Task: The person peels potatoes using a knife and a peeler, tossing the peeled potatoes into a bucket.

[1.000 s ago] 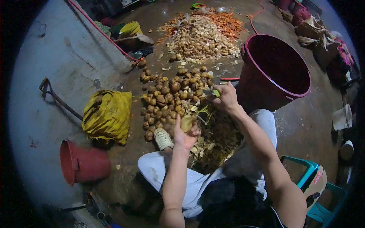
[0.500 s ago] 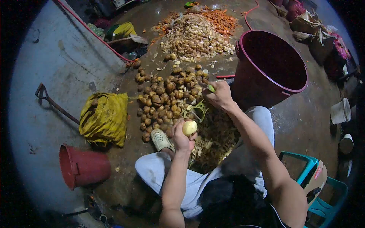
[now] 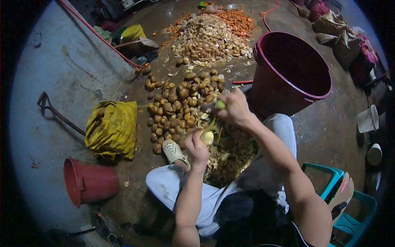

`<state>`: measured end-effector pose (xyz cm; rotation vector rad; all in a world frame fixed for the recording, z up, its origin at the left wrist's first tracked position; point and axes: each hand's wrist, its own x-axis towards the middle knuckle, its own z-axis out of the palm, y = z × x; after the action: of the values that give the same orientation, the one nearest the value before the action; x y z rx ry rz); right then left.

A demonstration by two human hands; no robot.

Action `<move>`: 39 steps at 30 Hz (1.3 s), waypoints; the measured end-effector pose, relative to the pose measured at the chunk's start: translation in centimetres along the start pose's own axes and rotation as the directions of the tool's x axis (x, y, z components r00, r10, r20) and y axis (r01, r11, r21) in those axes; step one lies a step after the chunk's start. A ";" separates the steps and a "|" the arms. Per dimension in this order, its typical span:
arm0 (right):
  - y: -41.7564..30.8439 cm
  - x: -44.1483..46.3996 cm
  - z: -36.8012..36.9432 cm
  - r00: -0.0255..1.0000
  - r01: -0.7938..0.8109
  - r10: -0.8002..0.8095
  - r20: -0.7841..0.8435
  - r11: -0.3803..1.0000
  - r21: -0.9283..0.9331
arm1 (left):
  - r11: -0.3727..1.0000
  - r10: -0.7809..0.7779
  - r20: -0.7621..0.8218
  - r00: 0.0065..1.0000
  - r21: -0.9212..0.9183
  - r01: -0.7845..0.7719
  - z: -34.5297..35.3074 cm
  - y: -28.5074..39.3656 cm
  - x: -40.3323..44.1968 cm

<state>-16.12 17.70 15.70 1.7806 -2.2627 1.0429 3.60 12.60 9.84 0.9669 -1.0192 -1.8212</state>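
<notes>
My left hand point(image 3: 196, 146) is closed around a pale yellow, peeled potato point(image 3: 208, 138), held over the heap of peelings between my legs. Up and to the right of it, my right hand point(image 3: 236, 108) grips a green peeler point(image 3: 221, 104), its outline smeared by motion. Some greenish strips show between the two hands, too blurred to make out well. Just beyond them, a spread of brown, unpeeled potatoes point(image 3: 177, 101) covers the floor. Pale peelings point(image 3: 230, 160) lie in a heap below my hands.
A large maroon tub point(image 3: 271, 88) stands right of my right hand. Behind lie heaps of pale scraps point(image 3: 214, 35) and orange peelings point(image 3: 238, 22). To the left are a yellow sack point(image 3: 111, 129), a red bucket point(image 3: 96, 181) and a long handle point(image 3: 61, 113). A teal stool point(image 3: 329, 177) is at lower right.
My right hand has come down and slightly left with the peeler, nearer the potato. My left hand has turned the potato a little, and greenish strips now show beside it.
</notes>
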 end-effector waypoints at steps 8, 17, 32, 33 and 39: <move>2.9 0.6 0.7 0.980 -0.190 0.196 0.046 0.976 -0.101 | 0.848 -0.288 0.225 0.931 -0.391 0.357 1.3 5.1 1.0; 3.6 0.3 0.5 0.944 -0.328 0.322 0.069 0.938 0.109 | 0.984 0.135 0.474 0.870 -0.166 -0.062 0.2 5.3 0.3; 2.6 0.4 0.6 0.934 -0.356 0.343 0.098 0.914 0.194 | 0.883 0.339 0.421 0.841 0.166 -0.439 -0.2 5.4 0.3; 2.6 0.4 0.6 0.928 -0.372 0.356 0.110 0.898 0.234 | 0.830 0.348 0.418 0.839 0.279 -0.483 -0.3 5.5 0.3; 2.5 0.2 0.7 0.931 -0.363 0.347 0.113 0.911 0.193 | 0.691 0.427 0.402 0.810 0.433 -0.579 -0.6 4.9 0.6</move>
<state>-18.18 17.33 14.10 1.5272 -2.6854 1.3415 5.26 10.26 13.90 0.6366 -1.8429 -1.2178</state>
